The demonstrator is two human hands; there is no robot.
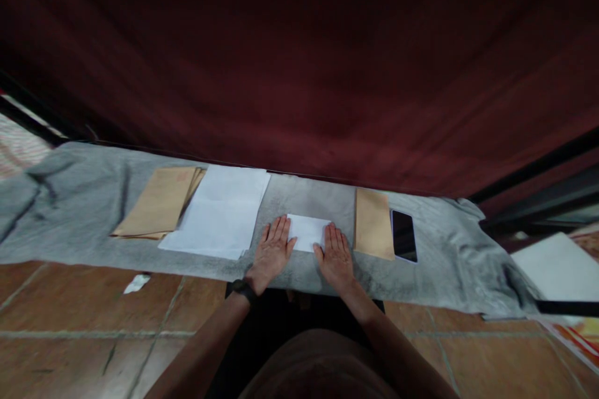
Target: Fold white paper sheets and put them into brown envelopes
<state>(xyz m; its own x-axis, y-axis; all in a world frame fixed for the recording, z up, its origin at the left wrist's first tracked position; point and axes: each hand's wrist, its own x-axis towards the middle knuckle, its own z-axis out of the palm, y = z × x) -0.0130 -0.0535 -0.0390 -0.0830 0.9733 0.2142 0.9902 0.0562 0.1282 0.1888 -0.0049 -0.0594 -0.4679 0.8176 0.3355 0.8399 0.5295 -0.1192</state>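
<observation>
A small folded white sheet (307,230) lies on the grey cloth (75,212) straight ahead of me. My left hand (272,251) rests flat on its left edge, fingers stretched out and together. My right hand (336,254) lies flat on its right edge in the same way. A dark band sits on my left wrist (243,288). Neither hand grips anything.
Left of my hands lie a stack of white paper (219,212) and a pile of brown envelopes (159,202). To the right are one brown envelope (373,223) and a dark phone (404,235). A dark red curtain (299,62) hangs behind. Tiled floor (70,336) is below.
</observation>
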